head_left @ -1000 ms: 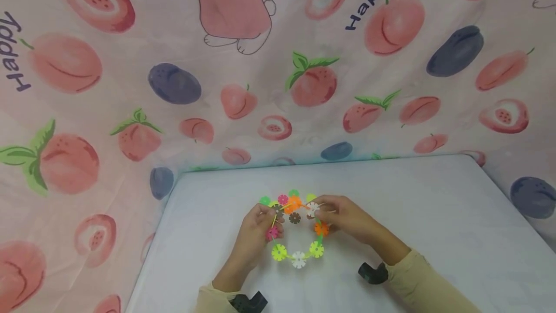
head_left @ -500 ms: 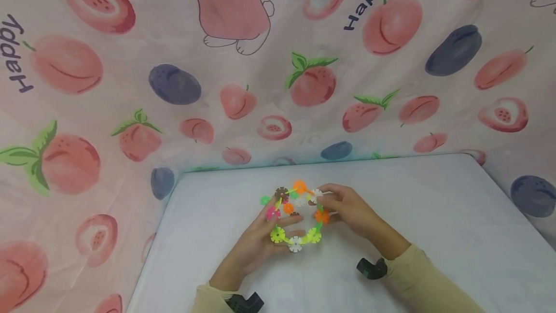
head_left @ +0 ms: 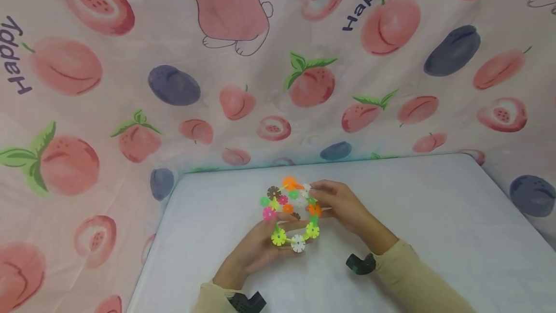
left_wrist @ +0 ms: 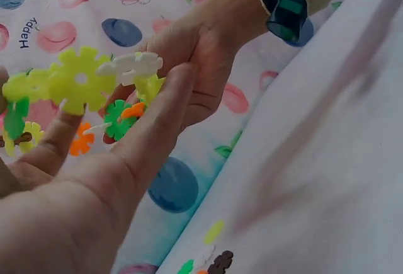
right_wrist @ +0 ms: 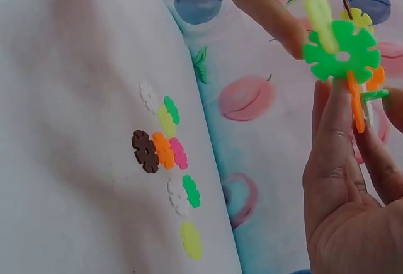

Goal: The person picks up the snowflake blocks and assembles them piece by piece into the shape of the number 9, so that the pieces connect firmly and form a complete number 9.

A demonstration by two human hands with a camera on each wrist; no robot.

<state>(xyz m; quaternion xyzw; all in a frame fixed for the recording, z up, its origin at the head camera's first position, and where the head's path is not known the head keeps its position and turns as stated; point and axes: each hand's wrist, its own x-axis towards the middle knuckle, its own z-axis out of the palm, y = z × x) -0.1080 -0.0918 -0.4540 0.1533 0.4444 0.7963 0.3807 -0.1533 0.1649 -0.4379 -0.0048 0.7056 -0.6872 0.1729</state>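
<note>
One ring of multicoloured, notched plastic flower discs (head_left: 298, 243) is raised above the white table (head_left: 399, 206), its right side pinched by the right hand (head_left: 345, 204); its lower left lies before the left hand's (head_left: 257, 249) straight, spread fingers. Roughly round, without a long axis, it mixes yellow, white, orange, pink, brown

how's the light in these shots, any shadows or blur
Head view: fairly even light, only faint shadows on the table; left wrist view: dimmer, broad soft shadows streaking the table; right wrist view: soft shadows on the table too, the yellow piece overlapping the big green piece looks blurred.
</note>
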